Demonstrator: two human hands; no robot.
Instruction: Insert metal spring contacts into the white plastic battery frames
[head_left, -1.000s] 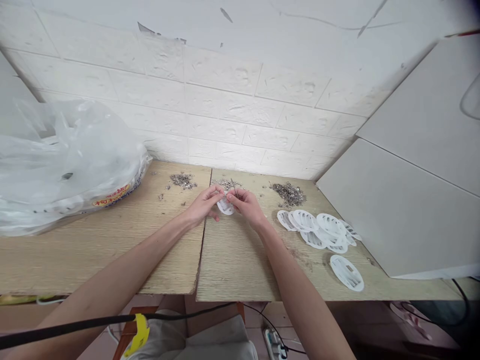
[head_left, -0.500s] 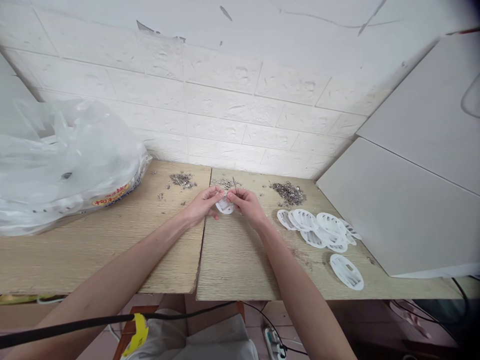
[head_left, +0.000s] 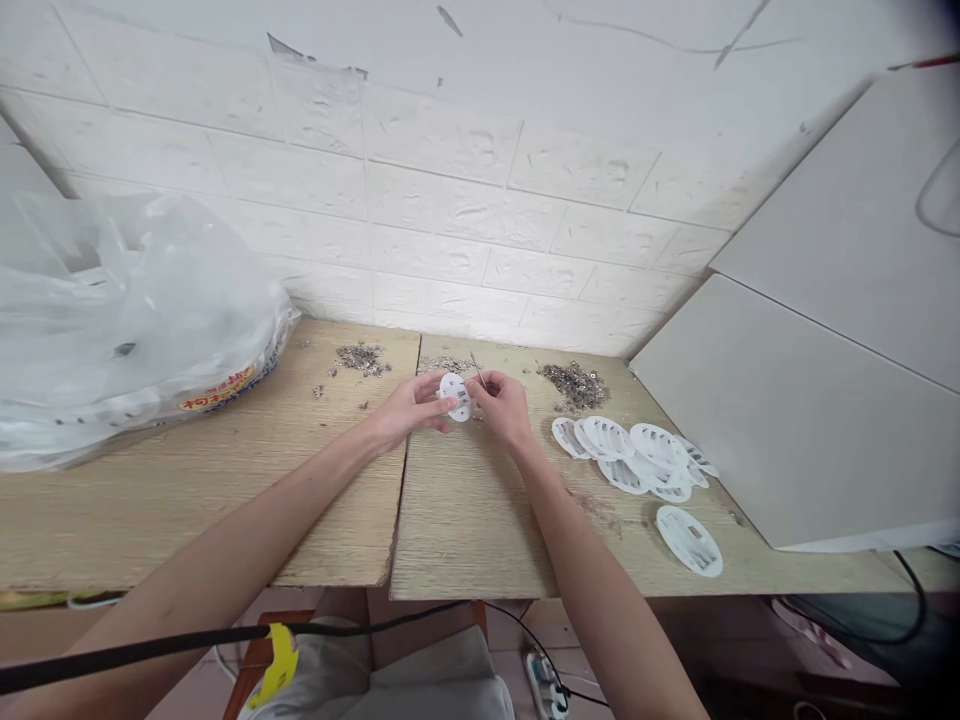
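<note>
A white oval disc with slots [head_left: 455, 396] is pinched in my left hand [head_left: 409, 411], thumb on its face, above the seam between two boards. My right hand [head_left: 501, 403] touches the disc's right edge and holds a thin metal tool [head_left: 478, 370] whose tip points up and away. Behind both hands lies a scatter of small metal pieces [head_left: 444, 364]. More small metal parts form a pile [head_left: 361, 359] to the left and a darker pile [head_left: 576, 386] to the right.
Several white slotted discs [head_left: 622, 455] overlap at the right, with one separate disc [head_left: 689, 541] nearer the front edge. A large plastic bag [head_left: 142, 330] fills the left. White panels [head_left: 825, 420] stand at the right; a black cable [head_left: 187, 638] crosses below.
The disc has turned so that its slotted face shows more, and my left thumb now lies across it. My right hand has shifted slightly right with the tool.
</note>
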